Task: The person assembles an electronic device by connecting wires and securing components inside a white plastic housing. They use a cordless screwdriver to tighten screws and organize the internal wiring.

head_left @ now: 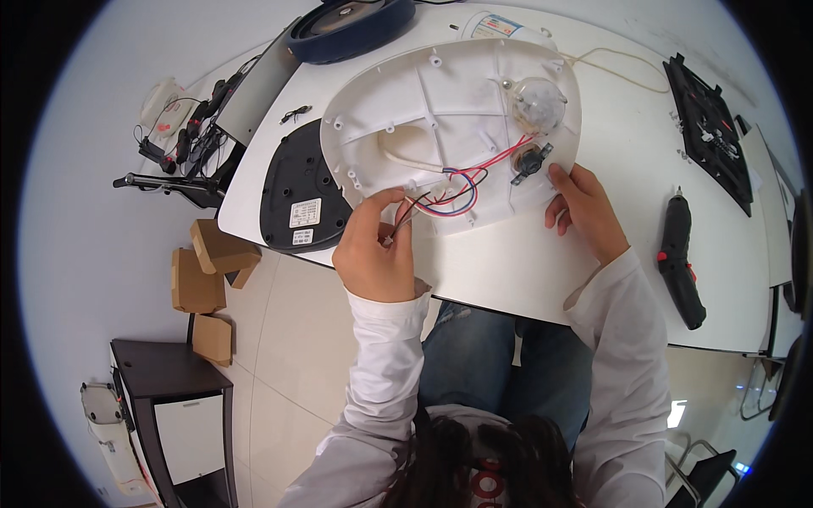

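Note:
A white plastic housing (466,93) lies on the table with its ribbed inner side up. Red, blue and black wires (470,203) loop over its near part, coming from a white cable sleeve. Pinched together, the fingers of my left hand (377,250) hold the wire ends at the housing's near left edge. My right hand (589,212) has its fingers curled at the near right edge, gripping the housing. Close to it sit a small black component (532,161) and a clear round dome (539,106). Partly under the housing's left side is a black plastic base (292,186) with white labels.
On the right lies a black electric screwdriver (677,262), with an open black tool case (711,135) beyond. A dark blue round object (351,32) and a white container (500,27) stand at the back. Left are a monitor (258,80) and cardboard boxes (196,281) on the floor.

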Demonstrator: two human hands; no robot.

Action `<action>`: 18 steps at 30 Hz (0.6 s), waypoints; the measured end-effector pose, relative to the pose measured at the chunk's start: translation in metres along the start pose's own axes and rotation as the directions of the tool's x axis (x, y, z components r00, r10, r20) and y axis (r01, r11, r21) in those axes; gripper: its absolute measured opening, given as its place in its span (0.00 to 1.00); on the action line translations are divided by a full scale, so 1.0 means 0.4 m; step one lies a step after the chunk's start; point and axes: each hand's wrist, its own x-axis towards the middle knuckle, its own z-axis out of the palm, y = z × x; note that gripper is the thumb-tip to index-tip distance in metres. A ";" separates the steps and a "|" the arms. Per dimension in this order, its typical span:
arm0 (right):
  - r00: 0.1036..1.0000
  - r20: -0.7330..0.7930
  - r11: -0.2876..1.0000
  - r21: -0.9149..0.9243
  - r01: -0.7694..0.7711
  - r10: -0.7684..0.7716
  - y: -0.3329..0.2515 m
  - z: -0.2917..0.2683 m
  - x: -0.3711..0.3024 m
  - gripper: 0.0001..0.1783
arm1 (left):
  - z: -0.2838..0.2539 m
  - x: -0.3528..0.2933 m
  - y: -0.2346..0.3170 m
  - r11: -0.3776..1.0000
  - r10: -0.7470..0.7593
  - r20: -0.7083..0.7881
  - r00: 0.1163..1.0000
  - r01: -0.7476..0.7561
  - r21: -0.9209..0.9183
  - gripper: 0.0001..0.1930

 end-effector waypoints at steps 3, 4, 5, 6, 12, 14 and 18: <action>1.000 -0.009 1.000 -0.008 0.002 -0.002 0.001 0.002 0.000 0.18 | 0.006 -0.002 -0.003 0.993 0.090 -0.030 0.995 -0.088 0.082 0.09; 1.000 -0.010 1.000 -0.014 0.002 -0.002 0.001 0.003 0.000 0.18 | 0.006 0.001 -0.004 0.991 0.090 -0.037 0.995 -0.086 0.099 0.09; 1.000 -0.007 1.000 -0.010 0.006 -0.006 0.001 0.002 0.000 0.18 | 0.008 0.006 -0.005 0.990 0.090 -0.043 0.995 -0.085 0.115 0.08; 1.000 -0.004 1.000 -0.007 0.010 -0.010 0.002 0.000 -0.001 0.18 | 0.010 0.011 -0.004 0.988 0.091 -0.048 0.995 -0.084 0.131 0.08; 0.999 0.005 0.999 -0.013 0.035 -0.035 -0.001 0.002 -0.005 0.19 | 0.001 0.040 0.003 0.984 0.053 -0.009 0.999 -0.051 0.173 0.07; 0.999 0.015 0.999 -0.009 0.040 -0.040 0.002 -0.001 0.000 0.19 | 0.002 0.053 0.011 0.982 0.045 0.008 0.999 -0.045 0.186 0.06; 0.999 0.023 0.999 0.015 0.042 -0.043 0.004 0.002 0.001 0.19 | 0.001 0.059 0.014 0.986 -0.048 0.037 0.998 0.042 0.163 0.07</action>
